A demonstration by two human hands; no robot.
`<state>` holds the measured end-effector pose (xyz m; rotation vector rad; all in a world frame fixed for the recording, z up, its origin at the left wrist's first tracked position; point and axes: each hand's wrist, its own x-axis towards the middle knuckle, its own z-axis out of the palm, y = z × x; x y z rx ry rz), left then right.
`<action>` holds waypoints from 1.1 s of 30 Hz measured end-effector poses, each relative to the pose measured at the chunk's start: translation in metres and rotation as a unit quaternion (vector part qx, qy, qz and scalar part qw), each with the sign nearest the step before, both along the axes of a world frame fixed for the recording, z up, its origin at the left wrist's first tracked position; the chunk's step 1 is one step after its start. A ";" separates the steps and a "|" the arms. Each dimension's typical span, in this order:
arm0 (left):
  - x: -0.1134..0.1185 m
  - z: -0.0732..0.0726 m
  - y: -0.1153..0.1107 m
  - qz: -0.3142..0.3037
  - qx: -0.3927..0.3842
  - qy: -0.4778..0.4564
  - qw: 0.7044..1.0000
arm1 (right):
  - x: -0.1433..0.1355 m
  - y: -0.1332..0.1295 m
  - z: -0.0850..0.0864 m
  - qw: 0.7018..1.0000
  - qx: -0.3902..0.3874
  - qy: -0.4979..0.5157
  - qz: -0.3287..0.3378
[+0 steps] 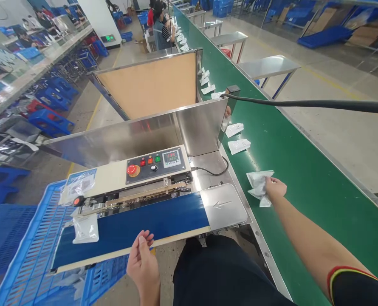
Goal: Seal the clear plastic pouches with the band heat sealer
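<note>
Green belt (303, 182), near left edge: right grip (275, 187) is pinching white packets (256, 181), best kept flat; left grip (143, 264) is hanging empty, half-curled.

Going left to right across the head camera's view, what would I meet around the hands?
Glossy whitish plastic pouch, bare left hand, silver metal arrow-marked plate, bunched white plastic pouches, bare right hand.

White packets (258, 183) are gripped by the right hand (275, 188) at the green conveyor (313, 191) on the right; the left hand (144, 261), loosely curled, is held near the blue belt (173, 216).
</note>
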<state>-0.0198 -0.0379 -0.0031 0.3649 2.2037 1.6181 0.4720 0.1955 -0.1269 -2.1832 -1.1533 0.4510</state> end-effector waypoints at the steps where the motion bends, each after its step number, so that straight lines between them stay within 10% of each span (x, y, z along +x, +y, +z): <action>1: 0.002 0.000 0.001 -0.013 -0.003 0.006 1.000 | -0.006 0.000 0.008 1.000 -0.007 -0.011 -0.017; 7: 0.027 -0.002 0.030 -0.192 0.016 0.019 0.981 | -0.061 -0.039 0.100 0.988 0.089 -0.100 0.073; 14: 0.096 0.015 0.097 -0.463 0.109 0.056 0.878 | -0.158 -0.094 0.186 0.946 0.073 0.007 0.316; 20: 0.113 0.004 0.099 -0.496 0.086 0.001 0.864 | -0.199 -0.102 0.178 0.941 -0.018 0.108 0.320; 33: 0.083 -0.042 0.127 -0.262 0.008 -0.248 0.933 | -0.242 -0.036 0.140 0.924 -0.215 0.244 0.198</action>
